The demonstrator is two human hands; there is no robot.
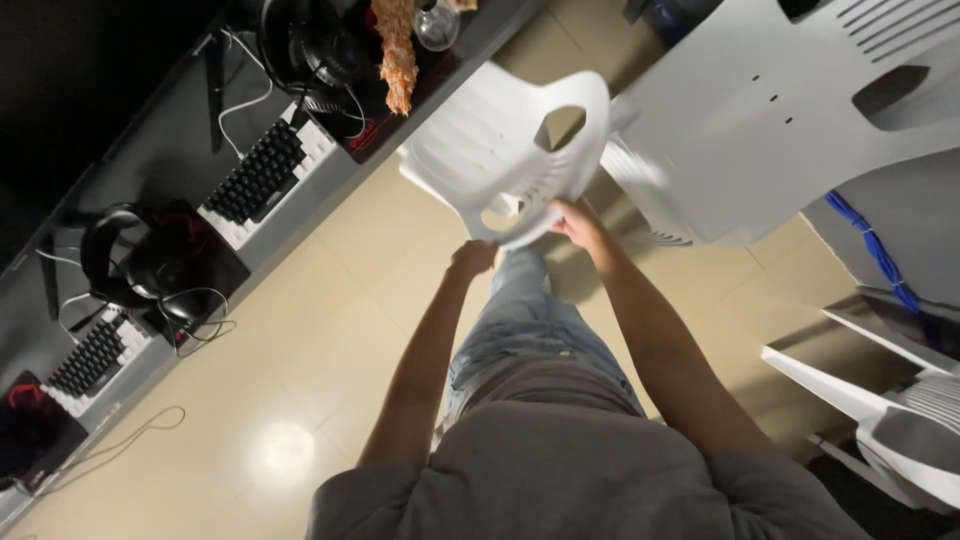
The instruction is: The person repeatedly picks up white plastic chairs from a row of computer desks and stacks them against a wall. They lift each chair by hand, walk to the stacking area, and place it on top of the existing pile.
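The person's left hand and right hand are each keeping a clenched grip on the edge of a white plastic chair, lifting it above the floor, beside the tabletop carrying keyboards.

The chair was in the middle of the scene, above the floor, between the two hands. The left hand was at its near edge on the left, and the right hand was at the same edge on the right. A stack of chairs stood just to the right of it. A long desk ran along the left side. Two keyboards lay on it, one far and one near, and a headset lay between them. A second headset lay at the far end. At the near right stood another chair.
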